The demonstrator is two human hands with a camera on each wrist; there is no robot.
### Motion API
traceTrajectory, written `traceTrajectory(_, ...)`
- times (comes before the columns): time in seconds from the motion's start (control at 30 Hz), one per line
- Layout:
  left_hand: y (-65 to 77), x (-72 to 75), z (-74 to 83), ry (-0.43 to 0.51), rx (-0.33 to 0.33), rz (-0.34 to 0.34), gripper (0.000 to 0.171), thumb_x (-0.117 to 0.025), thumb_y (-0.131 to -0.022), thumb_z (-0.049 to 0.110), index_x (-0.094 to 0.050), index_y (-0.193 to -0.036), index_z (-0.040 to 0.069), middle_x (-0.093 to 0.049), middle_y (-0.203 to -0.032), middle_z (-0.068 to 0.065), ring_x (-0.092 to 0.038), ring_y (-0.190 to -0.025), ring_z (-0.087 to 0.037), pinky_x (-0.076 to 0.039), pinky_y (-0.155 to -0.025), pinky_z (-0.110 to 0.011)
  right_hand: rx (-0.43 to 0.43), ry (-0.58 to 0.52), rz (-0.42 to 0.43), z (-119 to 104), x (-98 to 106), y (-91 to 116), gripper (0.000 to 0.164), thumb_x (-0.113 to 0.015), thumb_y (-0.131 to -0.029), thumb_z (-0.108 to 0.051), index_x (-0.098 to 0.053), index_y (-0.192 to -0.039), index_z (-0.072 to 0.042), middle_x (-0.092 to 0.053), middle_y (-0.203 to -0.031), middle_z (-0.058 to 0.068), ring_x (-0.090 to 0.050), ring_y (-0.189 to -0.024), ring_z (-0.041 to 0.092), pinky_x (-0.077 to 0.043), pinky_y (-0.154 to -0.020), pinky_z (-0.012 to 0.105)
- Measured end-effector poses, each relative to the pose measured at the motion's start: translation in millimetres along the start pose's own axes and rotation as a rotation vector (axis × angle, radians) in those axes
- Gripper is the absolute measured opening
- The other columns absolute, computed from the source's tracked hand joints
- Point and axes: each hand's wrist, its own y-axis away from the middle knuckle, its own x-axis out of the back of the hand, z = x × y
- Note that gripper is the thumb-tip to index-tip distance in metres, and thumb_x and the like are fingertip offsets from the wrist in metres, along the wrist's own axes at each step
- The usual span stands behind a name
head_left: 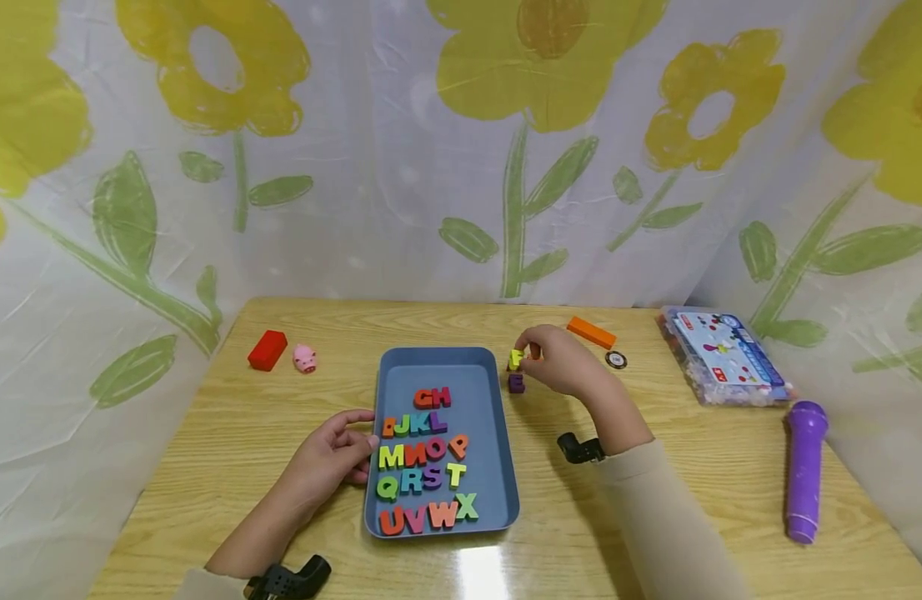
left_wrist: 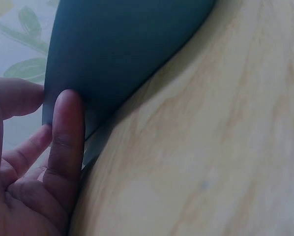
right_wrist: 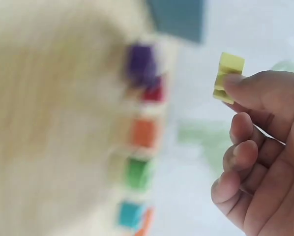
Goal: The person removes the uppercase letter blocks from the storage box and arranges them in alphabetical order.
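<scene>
My right hand pinches a yellow letter F between thumb and fingertips, just beyond the tray's upper right side. The yellow letter is lifted in the right wrist view. Near it a purple letter E sits on the table. My left hand holds the left rim of a blue-grey tray; in the left wrist view, a finger lies against the tray's outer wall. Rows of coloured letters lie inside, among them G, M and X.
Blurred red, orange, green and teal blocks line up beyond the purple one. Around the table stand a red block, a pink pig, an orange bar, a round chip, a plastic box and a purple microphone.
</scene>
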Motion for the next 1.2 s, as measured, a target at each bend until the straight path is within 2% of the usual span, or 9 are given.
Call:
traceTrajectory(0.13,-0.6,-0.1,-0.1,0.01,-0.002,0.0,0.05,-0.07,-0.107,0.016,-0.054,-0.153,0.007,-0.075,-0.101,-0.01,-0.07,-0.079,-0.02,-0.064,-0.072,-0.03,-0.067,0.026,-0.027,26.7,-5.9,10.5,0.02,-0.068,-0.103,-0.007,-0.075,-0.122,-0.003,-0.061,-0.088,0.007,-0.052,-0.078,0.021,-0.046,-0.075,0.039)
traceTrajectory(0.3,-0.7,-0.5,-0.1,0.015,-0.007,-0.005,0.051,-0.07,-0.107,0.016,-0.053,-0.154,0.006,-0.075,-0.1,-0.01,-0.071,-0.079,-0.02,-0.065,-0.072,-0.03,-0.088,0.028,-0.041,42.3,-12.9,14.2,0.024,-0.069,-0.1,-0.003,-0.075,-0.123,-0.001,-0.06,-0.087,0.008,-0.051,-0.077,0.022,-0.045,-0.076,0.04)
traceTrajectory(1.0,0.1,1.2,-1.2,0.024,-0.017,-0.014,0.054,-0.071,-0.107,0.015,-0.051,-0.156,0.004,-0.075,-0.099,-0.008,-0.069,-0.079,-0.018,-0.064,-0.071,-0.03,-0.105,0.053,-0.071,43.6,-18.7,11.7,0.026,-0.071,-0.099,-0.004,-0.075,-0.124,-0.001,-0.065,-0.093,0.009,-0.054,-0.083,0.024,-0.047,-0.079,0.04)
traceTrajectory(1.2,0.1,0.6,-0.8,0.011,-0.017,-0.007,0.053,-0.071,-0.107,0.016,-0.052,-0.155,0.004,-0.075,-0.098,-0.008,-0.069,-0.079,-0.019,-0.064,-0.071,-0.03,-0.112,0.037,-0.066,42.5,-14.2,15.8,0.027,-0.069,-0.099,-0.003,-0.075,-0.125,-0.002,-0.065,-0.093,0.009,-0.054,-0.082,0.023,-0.046,-0.077,0.039)
